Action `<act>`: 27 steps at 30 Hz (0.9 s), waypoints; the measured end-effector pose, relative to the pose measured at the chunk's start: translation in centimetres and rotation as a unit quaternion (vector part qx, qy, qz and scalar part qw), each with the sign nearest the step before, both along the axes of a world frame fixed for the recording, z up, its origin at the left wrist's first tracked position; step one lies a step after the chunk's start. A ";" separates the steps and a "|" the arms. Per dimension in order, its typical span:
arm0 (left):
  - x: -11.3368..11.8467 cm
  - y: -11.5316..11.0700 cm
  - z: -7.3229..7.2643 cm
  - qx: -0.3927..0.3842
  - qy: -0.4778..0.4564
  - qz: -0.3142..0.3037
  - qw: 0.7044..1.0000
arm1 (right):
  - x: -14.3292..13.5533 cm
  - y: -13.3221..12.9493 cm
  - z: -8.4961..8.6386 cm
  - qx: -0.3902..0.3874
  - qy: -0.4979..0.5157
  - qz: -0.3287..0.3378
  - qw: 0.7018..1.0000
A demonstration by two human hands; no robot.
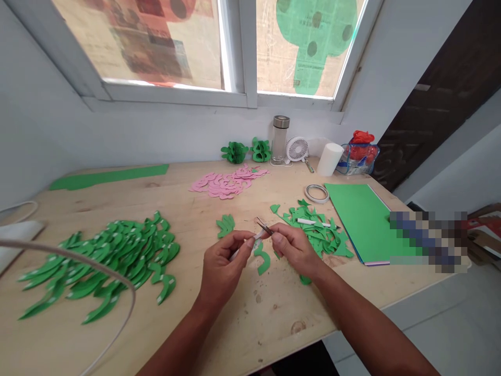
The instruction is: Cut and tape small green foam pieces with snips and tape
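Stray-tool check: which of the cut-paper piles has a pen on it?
The green scrap pile beside the right hand: a white pen lies on it. The green pile at far left and the pink pile show none.

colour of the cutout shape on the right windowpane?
The cutout shape is green with dark round spots; head view.

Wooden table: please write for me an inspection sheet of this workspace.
Surface: wooden table, small dark marks near the front.
Job's things: green pieces with white patches piled left; pink pieces behind.
Clutter: green scraps on the right, white pen on them; tape roll behind.
Hands: left hand pinches a whitish strip; right hand holds scissors.
Cables: pale cable curves across the left foreground; whether it touches the table is unclear.
Surroundings: window behind; papered panes.
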State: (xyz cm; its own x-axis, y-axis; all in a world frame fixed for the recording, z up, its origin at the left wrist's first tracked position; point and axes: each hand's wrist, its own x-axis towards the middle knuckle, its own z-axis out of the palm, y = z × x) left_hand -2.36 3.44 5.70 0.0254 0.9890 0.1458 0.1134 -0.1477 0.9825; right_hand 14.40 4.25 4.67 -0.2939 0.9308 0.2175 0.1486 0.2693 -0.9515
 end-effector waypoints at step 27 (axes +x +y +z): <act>-0.2 0.2 -0.5 0.001 -0.015 0.003 1.000 | 0.0 -0.2 0.3 0.105 -0.084 -0.043 0.990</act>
State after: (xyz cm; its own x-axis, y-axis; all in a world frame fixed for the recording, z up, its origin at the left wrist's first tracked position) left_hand -2.55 3.60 5.21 0.0159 0.9888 0.1486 0.0839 -0.1494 0.9852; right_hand 14.44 4.05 4.95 -0.2644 0.8931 0.3640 0.3309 0.4385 -0.8356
